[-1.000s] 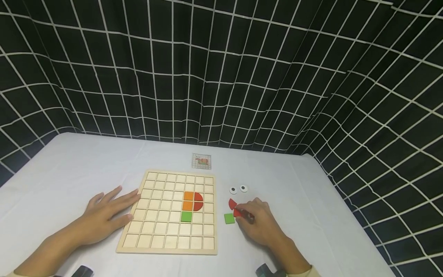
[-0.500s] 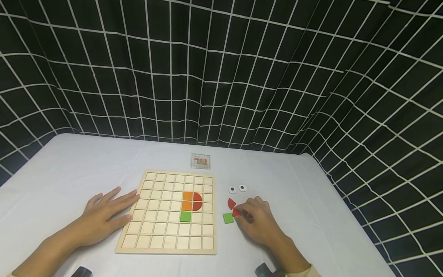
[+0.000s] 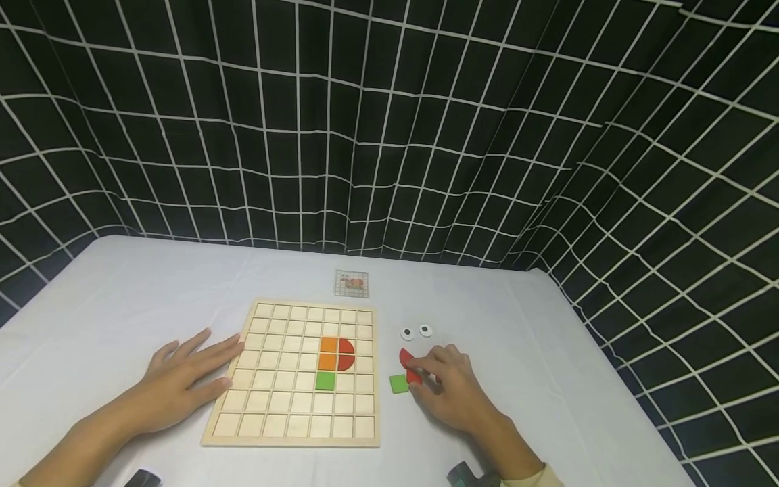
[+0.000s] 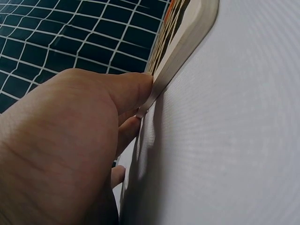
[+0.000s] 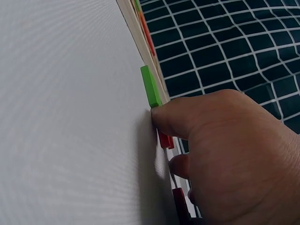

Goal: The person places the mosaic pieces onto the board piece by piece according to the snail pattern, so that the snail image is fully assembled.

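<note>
My left hand (image 3: 185, 382) lies with straight, spread fingers at the left edge of a wooden grid board (image 3: 275, 425). In the left wrist view its thumb touches the board's side. To the right of the board, my right hand (image 3: 453, 389) pinches a red quarter-circle piece (image 3: 414, 377) between thumb and index finger, low at the tabletop. Another red quarter-circle piece (image 3: 405, 356) lies just beyond the index fingertip. A green square tile (image 3: 398, 384) is beside the thumb. Further under the hand, a red piece (image 5: 180, 204) shows in the right wrist view, mostly hidden from the head.
Set in the board are two orange tiles (image 3: 328, 345), two red quarter-circles (image 3: 345, 346) and a green square (image 3: 325, 381). Two white eye discs (image 3: 425, 331) lie above my right hand. A small picture card (image 3: 351, 284) sits behind the board. A black gridded curtain (image 3: 341, 122) surrounds the table.
My right index finger has shifted slightly left over the red quarter-circle piece, which has turned a little beside the green tile. The left hand stays in place.
</note>
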Tool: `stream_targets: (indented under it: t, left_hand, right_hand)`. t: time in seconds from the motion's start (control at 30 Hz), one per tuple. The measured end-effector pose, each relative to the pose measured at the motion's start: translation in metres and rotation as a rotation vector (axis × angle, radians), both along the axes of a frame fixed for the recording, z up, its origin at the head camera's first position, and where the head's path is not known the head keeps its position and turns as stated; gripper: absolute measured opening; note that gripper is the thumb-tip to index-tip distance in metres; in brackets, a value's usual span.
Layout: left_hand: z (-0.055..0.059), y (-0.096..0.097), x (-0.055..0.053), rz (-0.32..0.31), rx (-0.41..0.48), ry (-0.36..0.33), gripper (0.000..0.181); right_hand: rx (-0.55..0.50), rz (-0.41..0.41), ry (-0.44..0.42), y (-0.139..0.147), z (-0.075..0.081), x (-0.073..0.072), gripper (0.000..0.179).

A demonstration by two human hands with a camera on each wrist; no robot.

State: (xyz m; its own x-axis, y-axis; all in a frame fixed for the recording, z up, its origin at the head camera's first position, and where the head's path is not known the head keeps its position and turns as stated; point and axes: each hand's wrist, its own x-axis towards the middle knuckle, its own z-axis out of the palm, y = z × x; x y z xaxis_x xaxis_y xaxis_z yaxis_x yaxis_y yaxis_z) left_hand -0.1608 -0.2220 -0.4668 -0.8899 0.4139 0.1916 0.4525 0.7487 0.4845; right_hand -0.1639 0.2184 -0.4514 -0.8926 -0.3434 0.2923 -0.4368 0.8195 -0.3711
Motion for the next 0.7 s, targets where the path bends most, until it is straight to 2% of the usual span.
stream_targets:
  t: [0.37,0.7]
  left_hand:
    - [-0.0009,0.0002,0.0004,-0.002,0.01,0.013,0.05]
    - [0.0003,0.001,0.0016,0.003,0.001,-0.012,0.051]
  right_hand:
    - [0.013,-0.011,-0.008,-0.0011,0.0001,-0.0004,0.02]
    - [0.015,0.0,-0.017,-0.0003,0.0004,0.0001,0.021]
